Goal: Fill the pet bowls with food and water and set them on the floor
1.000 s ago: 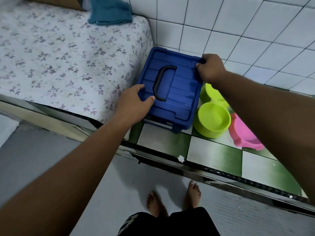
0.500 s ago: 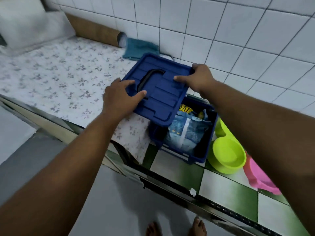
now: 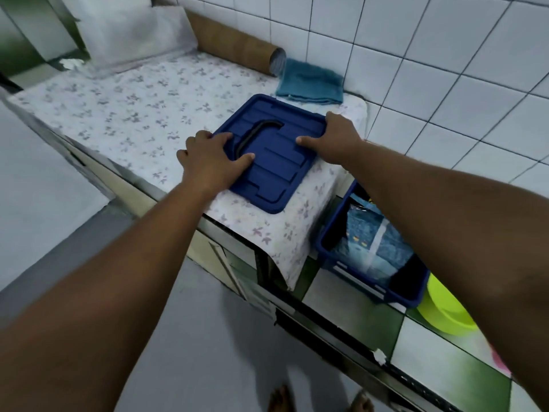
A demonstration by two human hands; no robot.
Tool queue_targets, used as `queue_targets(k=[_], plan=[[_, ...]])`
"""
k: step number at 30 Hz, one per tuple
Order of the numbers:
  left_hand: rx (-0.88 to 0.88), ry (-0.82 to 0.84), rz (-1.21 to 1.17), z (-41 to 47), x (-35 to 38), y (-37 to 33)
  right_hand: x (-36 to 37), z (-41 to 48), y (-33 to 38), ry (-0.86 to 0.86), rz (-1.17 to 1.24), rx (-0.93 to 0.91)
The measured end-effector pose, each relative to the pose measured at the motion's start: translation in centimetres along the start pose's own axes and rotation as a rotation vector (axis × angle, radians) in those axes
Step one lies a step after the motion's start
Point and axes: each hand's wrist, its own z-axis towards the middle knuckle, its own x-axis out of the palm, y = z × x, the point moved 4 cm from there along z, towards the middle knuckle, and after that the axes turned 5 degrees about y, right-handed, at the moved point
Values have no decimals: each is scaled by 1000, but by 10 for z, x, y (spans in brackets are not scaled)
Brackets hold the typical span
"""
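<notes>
The blue lid (image 3: 276, 162) with a black handle lies flat on the flower-print cloth (image 3: 142, 108). My left hand (image 3: 209, 157) grips its left edge, thumb on top. My right hand (image 3: 335, 138) holds its right edge. To the right and lower stands the open blue box (image 3: 371, 288) on the green and white tiled counter, with a blue food bag (image 3: 368, 245) inside. A lime green bowl (image 3: 445, 310) shows past the box, mostly hidden by my right arm. A sliver of the pink bowl (image 3: 500, 361) peeks out at the right edge.
A teal folded cloth (image 3: 310, 81) and a cardboard tube (image 3: 237, 44) lie at the back against the white tiled wall. A white pillow-like bundle (image 3: 133, 34) sits at the far left. The grey floor and my bare feet (image 3: 282, 396) are below.
Both hands lifted the lid off the blue box, carried it left, and set it down flat on the flowered cloth. The box now stands open with the bag showing.
</notes>
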Motion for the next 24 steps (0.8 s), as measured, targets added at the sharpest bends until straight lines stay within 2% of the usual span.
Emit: queue_targets(k=[9, 13, 16, 20, 24], plan=[[3, 2, 142, -4, 3, -3, 0, -7, 2, 106, -343, -55], [68, -177, 49, -14, -8, -20, -29, -25, -18, 40, -254, -51], [236, -235, -79, -32, -2, -63, -50, -51, -53, -70, -156, -21], [564, -68, -91, -66, 46, -146, -62, -100, -114, -151, -122, 57], [677, 209, 49, -84, 112, -201, -56, -138, -158, -87, -184, 165]])
